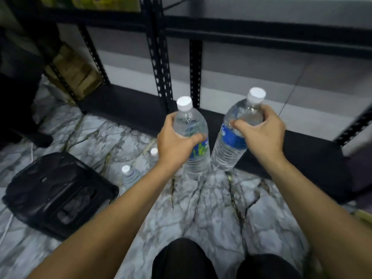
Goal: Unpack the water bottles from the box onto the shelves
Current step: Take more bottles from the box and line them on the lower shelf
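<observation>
Bottles are riding in both of our hands, so we are judging the step in hand to be the carry toward the rack. Our left hand (pixel 177 141) is wrapping fingers and thumb round the green-labelled bottle (pixel 189 119) at its shoulder, near the centre of the view. Our right hand (pixel 261 131) is gripping the blue-labelled bottle (pixel 229 150) just below its white cap, at about 2 o'clock from the first.

Both bottles are tilting, bases toward us, and their lower ends are lying close together; we cannot tell whether they are touching. They are hanging where the marble floor (pixel 211 208) is meeting the front edge of the bottom shelf (pixel 124 109), whose black board is running from 10 o'clock across to 3 o'clock. Neither bottle is resting on it yet.

A nearer spare bottle (pixel 128 175) and a farther spare bottle (pixel 154 153) are standing capped on the floor at 9 o'clock of our left wrist. A black crate (pixel 58 194) is lying at 8 o'clock; we cannot tell whether it is the box the task is naming. Cardboard cartons (pixel 74 73) are sitting in the neighbouring rack at 10 o'clock.

Next, we are thinking, comes reaching forward past the perforated upright (pixel 159 57). That means bringing each bottle vertical and setting the bases flat on the board with room between them before loosening our fingers.
</observation>
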A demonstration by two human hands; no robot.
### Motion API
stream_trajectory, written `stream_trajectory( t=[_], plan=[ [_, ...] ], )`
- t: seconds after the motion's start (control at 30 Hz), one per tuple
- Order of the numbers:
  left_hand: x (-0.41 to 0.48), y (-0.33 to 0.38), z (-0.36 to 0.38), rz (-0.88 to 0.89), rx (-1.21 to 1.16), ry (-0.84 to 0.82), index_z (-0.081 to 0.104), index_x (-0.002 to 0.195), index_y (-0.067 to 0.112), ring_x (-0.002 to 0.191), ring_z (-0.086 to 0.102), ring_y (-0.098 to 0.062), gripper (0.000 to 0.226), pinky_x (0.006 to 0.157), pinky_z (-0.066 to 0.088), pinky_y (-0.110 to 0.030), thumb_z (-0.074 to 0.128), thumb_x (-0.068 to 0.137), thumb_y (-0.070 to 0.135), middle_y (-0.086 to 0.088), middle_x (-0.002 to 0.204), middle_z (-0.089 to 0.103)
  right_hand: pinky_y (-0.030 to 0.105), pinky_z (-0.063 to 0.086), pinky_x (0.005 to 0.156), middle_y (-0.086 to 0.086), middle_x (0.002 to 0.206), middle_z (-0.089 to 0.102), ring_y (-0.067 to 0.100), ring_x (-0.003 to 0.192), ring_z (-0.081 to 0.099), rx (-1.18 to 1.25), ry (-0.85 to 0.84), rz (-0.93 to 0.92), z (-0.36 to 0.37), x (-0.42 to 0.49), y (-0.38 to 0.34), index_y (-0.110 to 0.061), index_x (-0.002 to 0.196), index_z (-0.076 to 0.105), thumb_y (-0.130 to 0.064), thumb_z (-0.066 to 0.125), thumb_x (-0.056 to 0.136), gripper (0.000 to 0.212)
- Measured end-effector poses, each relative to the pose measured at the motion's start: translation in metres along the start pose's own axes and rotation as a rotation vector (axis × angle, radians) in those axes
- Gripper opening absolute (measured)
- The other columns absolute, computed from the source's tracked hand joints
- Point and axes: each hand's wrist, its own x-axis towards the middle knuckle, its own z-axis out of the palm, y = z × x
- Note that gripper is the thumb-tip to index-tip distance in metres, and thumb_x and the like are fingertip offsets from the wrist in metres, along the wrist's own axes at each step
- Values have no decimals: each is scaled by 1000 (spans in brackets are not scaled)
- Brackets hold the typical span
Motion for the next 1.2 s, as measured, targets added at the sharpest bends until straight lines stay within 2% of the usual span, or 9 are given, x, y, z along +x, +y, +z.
stream_trajectory(
  t=[0.23,0.37,0.57,0.73,0.8,0.87,0.93,1.1,1.2],
  plan=[
    [74,179,21,217,-165,12,60,115,28,93,73,-8,73,87,61,-43,91,49,37,10,104,74,22,55,80,-17,97,72,-1,89,68,13,200,-207,-88,93,-133,-31,110,67,-39,84,67,47],
    [112,277,28,337,-216,-7,65,110,23,89,75,-10,64,84,62,-42,89,52,36,6,100,76,11,47,65,-20,79,67,-12,67,60,67,277,-291,-134,148,-203,-31,100,65,-36,84,69,36],
    [167,375,59,481,-266,-16,67,99,24,87,76,-16,55,82,63,-45,89,50,37,4,93,77,19,49,65,-16,78,67,-6,66,59,54,351,-382,-186,215,-263,-27,99,67,-40,83,69,37],
    [202,407,99,556,-219,-38,67,91,28,82,75,-11,48,79,63,-44,91,51,38,8,87,77,27,56,72,-13,84,72,3,74,65,16,435,-393,-198,255,-262,-25,101,70,-39,82,66,40],
    [214,407,114,556,-205,-31,67,99,25,84,74,-9,54,80,63,-42,91,53,40,9,90,76,24,56,78,-13,92,72,4,82,66,1,483,-393,-195,265,-250,-23,114,70,-40,82,66,52],
    [226,404,125,534,-186,-22,68,105,25,86,74,-9,60,81,62,-41,90,51,43,9,93,76,32,57,88,-10,100,74,9,92,69,12,515,-382,-190,275,-238,-24,123,68,-43,81,65,63],
    [240,398,135,499,-177,-33,67,103,28,85,74,-9,60,81,63,-42,89,49,45,10,92,76,40,58,90,-10,100,75,12,92,70,20,513,-365,-187,286,-228,-24,122,68,-42,82,65,61],
    [273,382,154,435,-147,-8,67,103,30,84,73,-9,58,80,63,-41,90,51,44,11,91,74,34,59,88,-10,103,74,9,93,71,45,520,-326,-181,315,-216,-23,126,67,-36,84,69,61],
    [293,377,160,406,-189,17,66,103,33,84,73,-9,57,81,63,-40,91,52,42,12,91,72,39,57,93,-7,107,73,13,99,69,76,540,-328,-170,333,-211,-23,126,66,-40,81,70,61]
  ],
)
